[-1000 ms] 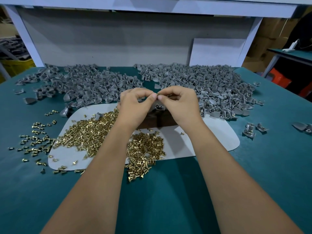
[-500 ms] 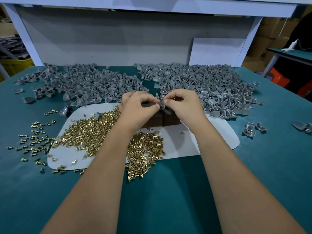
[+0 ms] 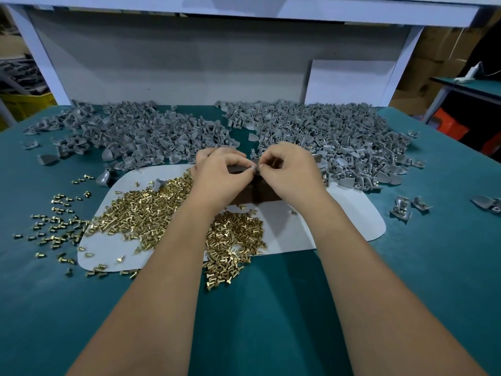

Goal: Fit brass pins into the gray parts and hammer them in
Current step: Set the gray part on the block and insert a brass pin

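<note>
Left hand (image 3: pixel 219 175): held over the dark brown block (image 3: pixel 254 192), fingers curled, thumb and forefinger tips brought together at the meeting point of both hands; its grip is pinched tight, but what is pinched is too small and too hidden to be told.
Right hand (image 3: pixel 291 170): set just beside the left, fingers curled, fingertips meeting the left hand's; its grip is likewise closed small, and its contents cannot be made out.
Gray part in work: a sliver of gray is seen between the two sets of fingertips above the block; whether it is held by one hand or both cannot be told.
Brass pins (image 3: pixel 151 210): heaped on the white mat (image 3: pixel 349 213) to the left of and below the hands; a second heap (image 3: pixel 234 240) spills over the mat's near edge, and loose ones (image 3: pixel 54 226) are scattered on the desk to the left.
Gray parts: piled in two broad heaps behind the hands, one at back left (image 3: pixel 141 134), one at back right (image 3: pixel 341 137); a few stray pieces (image 3: pixel 406 208) lie apart at the right.
Desk (image 3: pixel 271 308): covered in teal cloth, backed by a pale gray panel (image 3: pixel 176 63).
</note>
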Tool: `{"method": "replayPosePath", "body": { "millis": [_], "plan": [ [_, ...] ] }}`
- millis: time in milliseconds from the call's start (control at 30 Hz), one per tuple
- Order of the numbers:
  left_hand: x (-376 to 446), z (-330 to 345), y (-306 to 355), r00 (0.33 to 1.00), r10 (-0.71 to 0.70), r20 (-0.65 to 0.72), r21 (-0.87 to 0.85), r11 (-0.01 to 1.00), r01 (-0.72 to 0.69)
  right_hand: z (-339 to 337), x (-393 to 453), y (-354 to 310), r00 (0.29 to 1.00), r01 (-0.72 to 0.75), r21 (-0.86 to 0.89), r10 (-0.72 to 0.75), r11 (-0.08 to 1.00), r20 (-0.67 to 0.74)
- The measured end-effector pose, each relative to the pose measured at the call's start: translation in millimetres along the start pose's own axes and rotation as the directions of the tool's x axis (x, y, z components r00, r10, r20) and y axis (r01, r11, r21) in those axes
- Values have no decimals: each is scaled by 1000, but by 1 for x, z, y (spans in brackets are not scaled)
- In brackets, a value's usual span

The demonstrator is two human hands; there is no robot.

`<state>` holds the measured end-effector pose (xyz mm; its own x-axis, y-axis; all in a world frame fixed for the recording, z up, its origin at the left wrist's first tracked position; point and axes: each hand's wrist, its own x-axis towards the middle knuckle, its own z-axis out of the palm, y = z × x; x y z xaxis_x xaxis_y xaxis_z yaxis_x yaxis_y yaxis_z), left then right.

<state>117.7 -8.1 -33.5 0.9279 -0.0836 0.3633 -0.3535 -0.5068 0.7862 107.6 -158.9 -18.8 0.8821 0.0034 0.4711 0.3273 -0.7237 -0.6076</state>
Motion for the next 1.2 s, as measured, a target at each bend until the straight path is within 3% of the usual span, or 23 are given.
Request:
{"method": "replayPosePath", "body": {
  "millis": [233, 500, 600, 667, 733, 1200],
  "plan": [
    [-3, 0, 0, 999, 13, -37, 21, 1000, -12, 7, -1, -2, 999, -33, -24, 32, 999, -23],
    [-5, -1, 2, 999, -23, -25, 34, 999, 24, 5, -5, 5, 1000, 25, -2, -26, 1000, -12],
    [-5, -2, 3, 1000, -10, -19, 73, 997, 11, 1, -5, 5, 991, -131, 188, 132, 973, 7],
    [-4, -2, 3, 1000, -11, -17, 90, 996, 13, -2, -5, 4, 965, -247, 381, 261, 891, 17],
    [-4, -2, 2, 1000, -12, -13, 96, 995, 13, -5, -5, 3, 958, -268, 446, 287, 854, 27],
    [-2, 0, -2, 1000, -11, -20, 88, 996, 13, 6, -4, -3, 988, -153, 191, 155, 970, 0]
  ]
}}
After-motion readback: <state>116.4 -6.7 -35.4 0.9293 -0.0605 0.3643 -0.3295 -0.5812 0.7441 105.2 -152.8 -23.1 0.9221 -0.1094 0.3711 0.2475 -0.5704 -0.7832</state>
